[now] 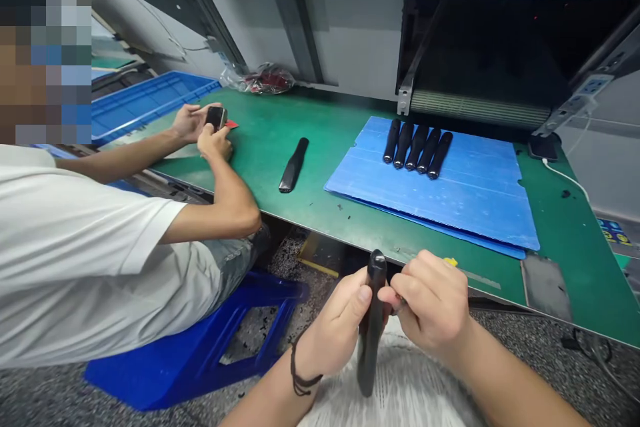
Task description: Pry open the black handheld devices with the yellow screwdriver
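Note:
My left hand (334, 330) is wrapped round a long black handle-shaped piece (369, 353) with a glossy rounded tip. The piece stands nearly upright over my lap, in front of the table edge. Close against its right side, my right hand (434, 303) is closed in a pinch; whatever lies between its thumb and finger is too small to make out. Several similar black pieces (417, 149) lie side by side on a blue plastic sheet (480, 190). Another black piece (294, 165) lies alone on the green tabletop (345, 130).
A co-worker (90, 240) sits at the left, holding a phone (217, 117) in both hands. Behind that person's arms is a blue crate (150, 101). A clear plastic bag (265, 79) lies by the wall. At the right, a white cable (567, 180) runs off the table.

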A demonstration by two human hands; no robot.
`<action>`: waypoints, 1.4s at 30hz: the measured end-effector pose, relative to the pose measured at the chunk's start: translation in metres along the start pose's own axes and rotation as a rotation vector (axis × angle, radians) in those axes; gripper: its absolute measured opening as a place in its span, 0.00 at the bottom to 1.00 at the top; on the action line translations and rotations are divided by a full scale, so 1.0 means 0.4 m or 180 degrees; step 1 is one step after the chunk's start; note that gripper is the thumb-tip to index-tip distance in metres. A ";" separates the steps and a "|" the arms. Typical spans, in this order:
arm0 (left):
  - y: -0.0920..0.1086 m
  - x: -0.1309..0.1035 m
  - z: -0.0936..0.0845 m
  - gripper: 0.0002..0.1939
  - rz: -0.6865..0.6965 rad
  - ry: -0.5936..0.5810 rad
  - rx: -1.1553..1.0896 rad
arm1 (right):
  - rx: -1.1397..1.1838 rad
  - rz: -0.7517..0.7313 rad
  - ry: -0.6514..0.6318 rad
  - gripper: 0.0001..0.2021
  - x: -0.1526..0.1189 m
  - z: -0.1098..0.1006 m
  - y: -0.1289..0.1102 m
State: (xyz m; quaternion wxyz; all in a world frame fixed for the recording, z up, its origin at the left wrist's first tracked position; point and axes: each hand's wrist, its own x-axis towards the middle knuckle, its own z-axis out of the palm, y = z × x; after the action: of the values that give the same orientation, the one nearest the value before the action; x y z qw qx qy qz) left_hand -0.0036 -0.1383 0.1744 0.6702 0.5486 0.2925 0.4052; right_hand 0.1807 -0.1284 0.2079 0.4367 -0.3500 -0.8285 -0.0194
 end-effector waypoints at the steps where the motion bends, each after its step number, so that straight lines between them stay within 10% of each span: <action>1: -0.006 0.000 -0.002 0.25 0.0004 -0.0004 -0.0070 | 0.0248 0.0121 -0.0103 0.02 0.001 -0.010 0.005; 11: -0.020 0.015 0.000 0.27 0.0652 0.0035 0.0360 | 0.0243 0.0433 -0.0705 0.31 0.068 -0.063 0.028; 27: -0.023 0.024 0.038 0.28 0.0401 0.0278 -0.0046 | -0.1181 -0.0083 -0.0154 0.26 0.042 -0.034 0.015; 42: 0.017 0.070 0.044 0.34 0.0069 0.1170 -0.0263 | -0.0811 0.0014 -0.0707 0.29 -0.022 0.006 -0.011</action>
State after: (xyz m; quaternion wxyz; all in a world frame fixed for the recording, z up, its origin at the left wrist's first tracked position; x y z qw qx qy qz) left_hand 0.0235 -0.1223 0.1866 0.6230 0.4405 0.3872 0.5175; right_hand 0.1799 -0.1359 0.2012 0.2947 -0.4044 -0.8617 -0.0844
